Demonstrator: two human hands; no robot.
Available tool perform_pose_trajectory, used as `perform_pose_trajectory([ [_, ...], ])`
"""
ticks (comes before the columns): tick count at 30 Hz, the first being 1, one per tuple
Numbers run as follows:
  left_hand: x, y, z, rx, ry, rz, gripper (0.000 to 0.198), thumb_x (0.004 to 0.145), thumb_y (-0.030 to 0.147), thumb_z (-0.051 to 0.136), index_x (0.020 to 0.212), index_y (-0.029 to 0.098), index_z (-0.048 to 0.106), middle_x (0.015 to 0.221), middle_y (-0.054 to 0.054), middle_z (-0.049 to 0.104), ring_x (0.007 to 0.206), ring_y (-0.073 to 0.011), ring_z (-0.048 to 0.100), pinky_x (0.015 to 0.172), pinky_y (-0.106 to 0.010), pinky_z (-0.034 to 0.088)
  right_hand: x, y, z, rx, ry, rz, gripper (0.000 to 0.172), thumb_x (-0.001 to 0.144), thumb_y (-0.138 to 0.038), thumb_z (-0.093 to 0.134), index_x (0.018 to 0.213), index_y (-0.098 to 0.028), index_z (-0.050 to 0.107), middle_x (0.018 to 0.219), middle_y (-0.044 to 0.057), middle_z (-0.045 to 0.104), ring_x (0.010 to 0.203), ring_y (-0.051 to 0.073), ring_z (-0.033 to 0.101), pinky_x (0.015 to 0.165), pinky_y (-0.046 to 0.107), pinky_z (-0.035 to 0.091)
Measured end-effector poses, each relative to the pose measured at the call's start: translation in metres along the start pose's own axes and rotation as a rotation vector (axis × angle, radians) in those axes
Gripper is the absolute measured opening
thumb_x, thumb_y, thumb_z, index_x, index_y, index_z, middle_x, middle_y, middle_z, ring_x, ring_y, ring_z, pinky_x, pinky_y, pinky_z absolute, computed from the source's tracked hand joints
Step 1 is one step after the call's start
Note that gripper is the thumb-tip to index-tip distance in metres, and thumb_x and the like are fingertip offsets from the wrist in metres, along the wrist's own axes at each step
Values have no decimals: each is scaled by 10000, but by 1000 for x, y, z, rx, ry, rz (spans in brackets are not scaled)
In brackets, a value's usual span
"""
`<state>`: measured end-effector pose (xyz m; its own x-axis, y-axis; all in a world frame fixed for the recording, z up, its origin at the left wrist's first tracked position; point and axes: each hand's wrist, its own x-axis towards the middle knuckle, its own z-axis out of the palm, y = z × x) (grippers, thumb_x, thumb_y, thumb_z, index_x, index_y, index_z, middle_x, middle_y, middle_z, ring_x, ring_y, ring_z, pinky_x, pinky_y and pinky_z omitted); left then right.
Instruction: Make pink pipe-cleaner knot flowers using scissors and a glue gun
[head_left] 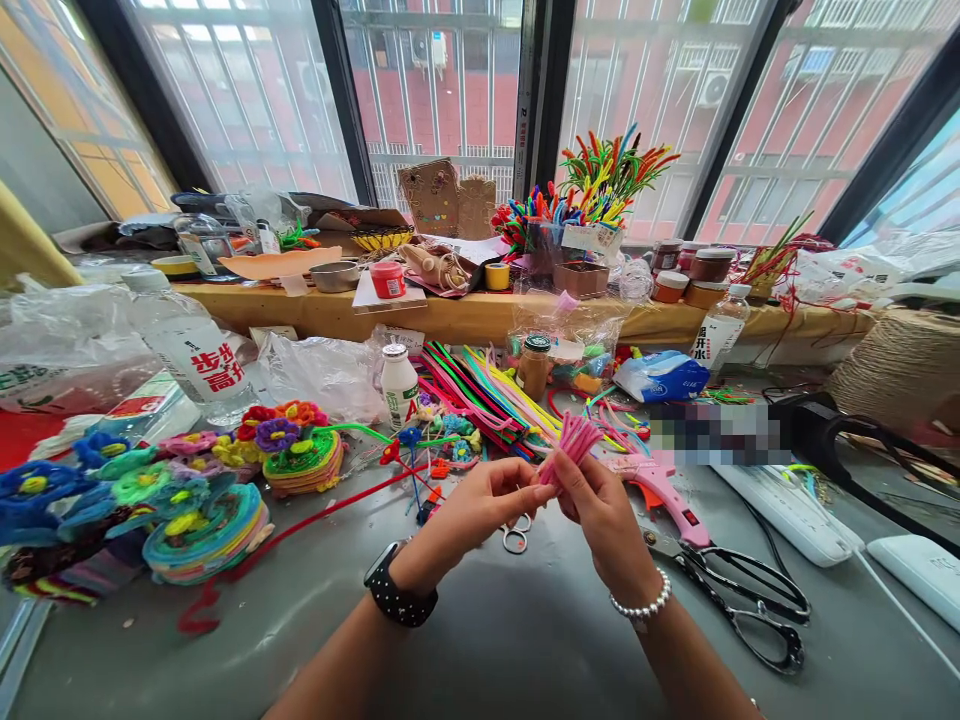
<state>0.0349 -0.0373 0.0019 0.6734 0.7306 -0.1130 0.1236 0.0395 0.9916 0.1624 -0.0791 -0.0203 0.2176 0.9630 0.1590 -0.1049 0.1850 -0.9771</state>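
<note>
Both my hands meet over the middle of the grey table. My right hand is closed round a small folded bundle of pink pipe cleaner whose loops fan out above the fingers. My left hand, with a black watch on the wrist, pinches the bundle's lower end from the left. A pearl bracelet sits on my right wrist. Small scissors lie on the table just under my hands.
A pink glue gun and large black scissors lie to the right. Loose coloured pipe cleaners are piled behind my hands. Finished pipe-cleaner flowers fill the left. A white power strip lies at the right; cluttered shelf behind.
</note>
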Motion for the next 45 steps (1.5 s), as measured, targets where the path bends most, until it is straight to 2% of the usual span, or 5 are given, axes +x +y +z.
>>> perform_pose_trajectory([
  [9, -1, 2, 1, 27, -47, -5, 254, 678, 377, 542, 646, 126, 567, 598, 4, 544, 501, -69, 452, 492, -192, 344, 1, -4, -6, 101, -4, 113, 251, 670, -384, 578, 638, -148, 499, 491, -61, 409, 413, 42, 314, 385, 171, 250],
  [23, -2, 1, 5, -169, 5, -8, 269, 676, 353, 557, 538, 132, 488, 493, 27, 483, 453, -61, 426, 441, -178, 326, -2, -6, 1, 192, 49, 105, 262, 692, -378, 565, 632, -145, 460, 429, -78, 392, 349, 25, 290, 327, 160, 210],
  [30, -1, 2, 15, -356, 44, -18, 271, 663, 341, 567, 513, 141, 463, 462, 35, 479, 426, -53, 419, 426, -171, 308, -1, -4, 0, 161, 42, -11, 247, 705, -371, 550, 625, -153, 468, 455, -66, 416, 359, 38, 329, 325, 167, 263],
  [37, -1, 3, 17, -314, 34, -40, 246, 643, 330, 596, 532, 138, 488, 475, 41, 489, 406, -41, 402, 427, -173, 308, 0, -6, -2, 165, 107, 18, 218, 674, -346, 590, 659, -156, 484, 453, -78, 414, 356, 32, 320, 325, 156, 239],
  [45, 1, -7, 13, -688, -80, -188, 171, 667, 231, 559, 558, 116, 494, 436, 52, 420, 368, -19, 335, 418, -166, 257, 3, -7, -7, 465, -78, 199, 302, 691, -316, 578, 489, -159, 419, 383, -95, 262, 383, 43, 248, 406, 174, 270],
])
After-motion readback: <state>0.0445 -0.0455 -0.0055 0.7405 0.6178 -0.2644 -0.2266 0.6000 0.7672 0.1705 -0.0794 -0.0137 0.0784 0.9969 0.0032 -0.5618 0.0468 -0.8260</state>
